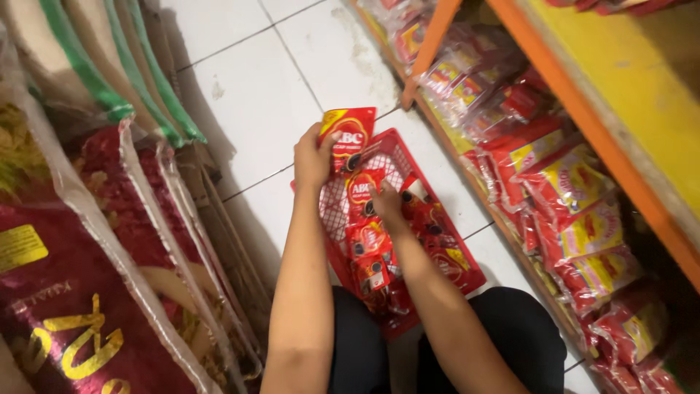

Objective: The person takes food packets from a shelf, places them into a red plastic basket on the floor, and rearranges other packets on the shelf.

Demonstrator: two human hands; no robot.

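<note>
A red plastic basket (396, 155) lies on the white tiled floor in front of my knees, filled with several red sauce pouches (368, 241). My left hand (312, 157) grips one red pouch (348, 133) with a yellow corner and holds it up over the basket's far left edge. My right hand (386, 202) reaches down into the basket and rests its fingers on the pouches there; its grip is partly hidden.
A low orange and yellow shelf (583, 109) on the right holds stacked red and yellow packets (576, 190). Large sacks (80, 241) with clear and red wrapping lean along the left. White floor tiles (255, 87) stretch ahead.
</note>
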